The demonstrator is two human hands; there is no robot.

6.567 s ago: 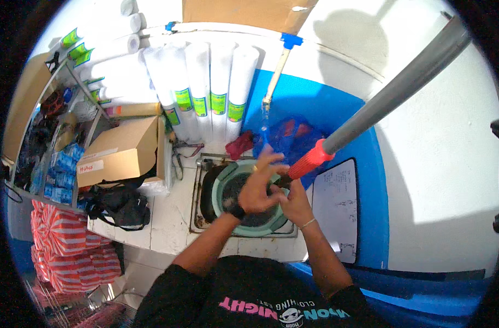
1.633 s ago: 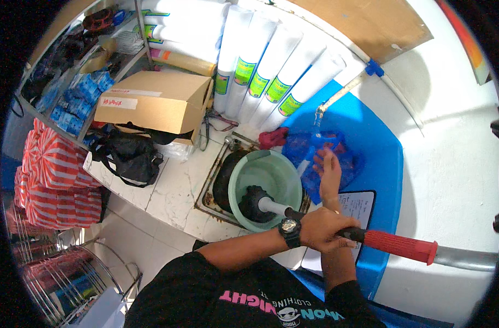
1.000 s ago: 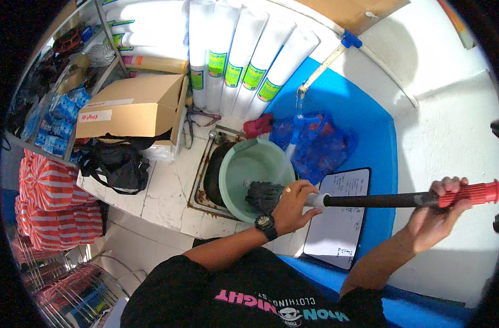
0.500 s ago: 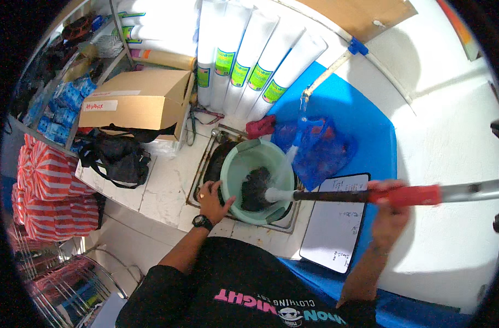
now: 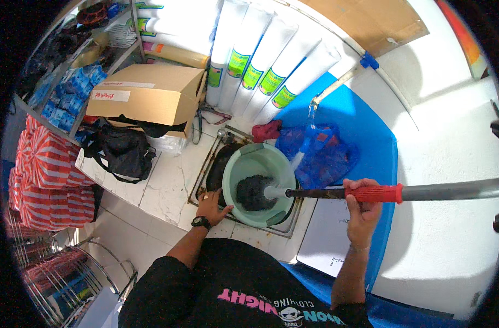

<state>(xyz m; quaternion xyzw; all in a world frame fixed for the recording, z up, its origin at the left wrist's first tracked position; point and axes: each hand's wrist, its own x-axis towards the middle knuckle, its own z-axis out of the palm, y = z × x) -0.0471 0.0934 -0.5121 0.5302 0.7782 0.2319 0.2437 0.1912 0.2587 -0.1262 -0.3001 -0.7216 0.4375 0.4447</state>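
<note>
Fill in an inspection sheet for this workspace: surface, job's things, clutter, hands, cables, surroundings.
Surface: white tiled counter with stains; metal sink has a rusty rim.
Job's things: black mop-like head on a pole inside a green basin; blue hose beside it.
Clutter: cardboard box, black bag, blue bag, red cloth.
Hands: left hand open at the basin's edge; right hand has its fingers around the pole's red grip.
Cables: nothing seen for certain.
Surroundings: white rolls behind; striped bundles left; whiteboard right.
</note>
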